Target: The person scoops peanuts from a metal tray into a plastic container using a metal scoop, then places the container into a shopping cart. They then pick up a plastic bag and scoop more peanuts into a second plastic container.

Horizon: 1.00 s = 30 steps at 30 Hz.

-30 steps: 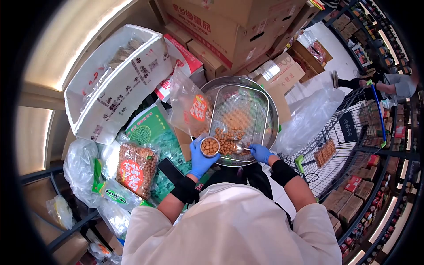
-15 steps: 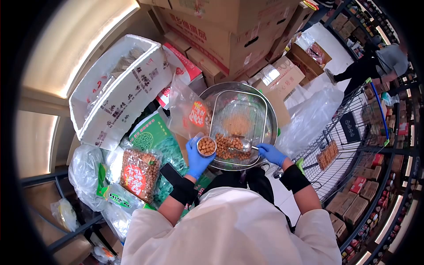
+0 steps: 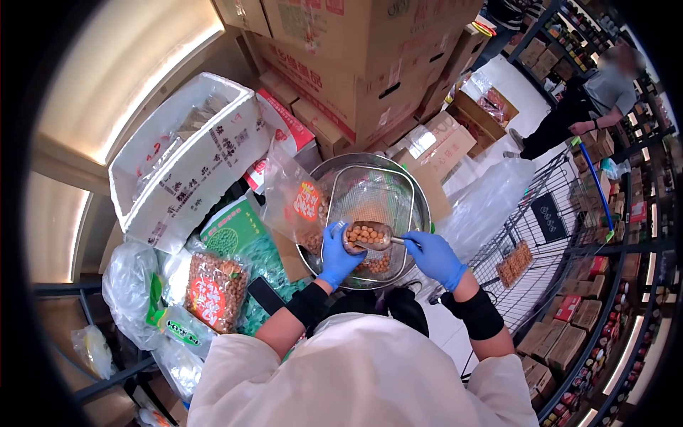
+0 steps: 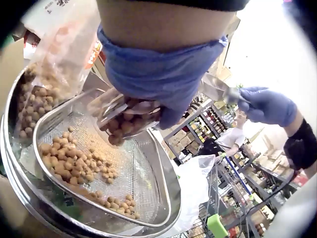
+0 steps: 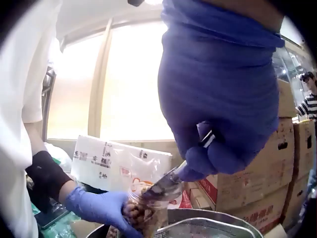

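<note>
Over the mesh basket, my blue-gloved left hand (image 3: pixel 337 262) grips a clear plastic jar (image 5: pixel 143 214) filled with round brown nut-like balls. My right hand (image 3: pixel 435 260), also in a blue glove, holds a metal scoop (image 5: pixel 166 184) by its handle. The scoop carries more of the balls, and its front end is at the jar's mouth. Below, a wire-mesh basket (image 4: pixel 143 196) sits inside a large round metal basin (image 3: pixel 428 213). Loose brown balls (image 4: pixel 74 161) lie heaped on the mesh, with fine crumbs beside them.
An opened plastic bag of balls (image 3: pixel 304 203) leans into the basin's left side. Further left are a sealed bag (image 3: pixel 213 292), a phone (image 3: pixel 265 295) and a white foam box (image 3: pixel 185 174). Cardboard boxes (image 3: pixel 327 78) rise behind; a shopping cart (image 3: pixel 541 235) stands at right.
The scoop has come up from the heap with balls in it and moved left to the jar. The jar has tipped toward the scoop. A person beyond the cart has shifted.
</note>
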Each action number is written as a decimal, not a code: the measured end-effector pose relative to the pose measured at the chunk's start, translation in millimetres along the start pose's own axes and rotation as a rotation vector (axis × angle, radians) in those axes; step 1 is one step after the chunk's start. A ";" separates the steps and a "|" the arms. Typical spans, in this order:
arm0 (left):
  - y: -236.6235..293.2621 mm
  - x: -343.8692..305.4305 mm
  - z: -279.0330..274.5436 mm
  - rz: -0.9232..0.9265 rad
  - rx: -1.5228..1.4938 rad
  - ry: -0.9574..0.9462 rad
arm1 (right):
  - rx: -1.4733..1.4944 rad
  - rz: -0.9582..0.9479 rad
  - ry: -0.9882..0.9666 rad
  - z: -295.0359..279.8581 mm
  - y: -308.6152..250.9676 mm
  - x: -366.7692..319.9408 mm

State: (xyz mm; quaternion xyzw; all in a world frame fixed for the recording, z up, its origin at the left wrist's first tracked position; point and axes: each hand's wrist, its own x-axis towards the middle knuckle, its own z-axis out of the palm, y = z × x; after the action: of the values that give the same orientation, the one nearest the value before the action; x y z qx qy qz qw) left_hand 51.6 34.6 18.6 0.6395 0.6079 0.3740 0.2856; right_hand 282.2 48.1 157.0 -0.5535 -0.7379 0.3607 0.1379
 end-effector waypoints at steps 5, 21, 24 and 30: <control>9.0 4.4 5.0 -0.005 -0.050 0.039 | 0.154 -0.011 0.218 -13.0 -36.9 -8.7; 19.7 7.5 -3.7 0.049 -0.082 0.022 | 0.529 0.143 0.464 -25.3 -31.4 -11.6; 25.1 0.3 -12.6 0.063 -0.092 0.064 | 0.682 0.171 0.510 -21.4 -8.3 -4.7; 34.3 -10.5 -38.3 0.046 -0.182 0.079 | 0.532 0.240 0.503 9.8 62.7 10.1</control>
State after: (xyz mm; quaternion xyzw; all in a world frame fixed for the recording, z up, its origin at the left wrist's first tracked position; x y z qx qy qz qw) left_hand 39.5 17.4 66.8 0.6095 0.5672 0.4591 0.3099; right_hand 317.8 61.6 105.1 -0.6522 -0.4917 0.4060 0.4099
